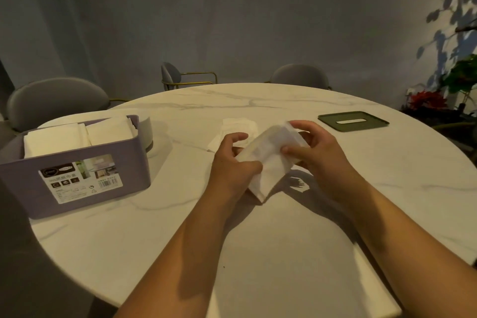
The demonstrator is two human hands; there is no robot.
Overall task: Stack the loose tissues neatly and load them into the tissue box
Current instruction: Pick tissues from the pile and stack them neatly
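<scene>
Hands: I see the left hand (233, 161) and right hand (317, 150) both pinching one soft, white folded tissue (269, 153) over the veined marble counter (271, 240).
Loose tissues (240, 125): crinkled, flat, just behind the hands.
Tissue box (124, 162): lavender plastic, rectangular, open, part-filled, at left.
Lid (371, 122): flat, dark green, slotted, at right.

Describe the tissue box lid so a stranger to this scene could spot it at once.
Start at the round white marble table. Look to its far right, beyond the right hand. The lid lies flat there: a dark green rectangle with a slot, unlike the purple box on the left.
</scene>
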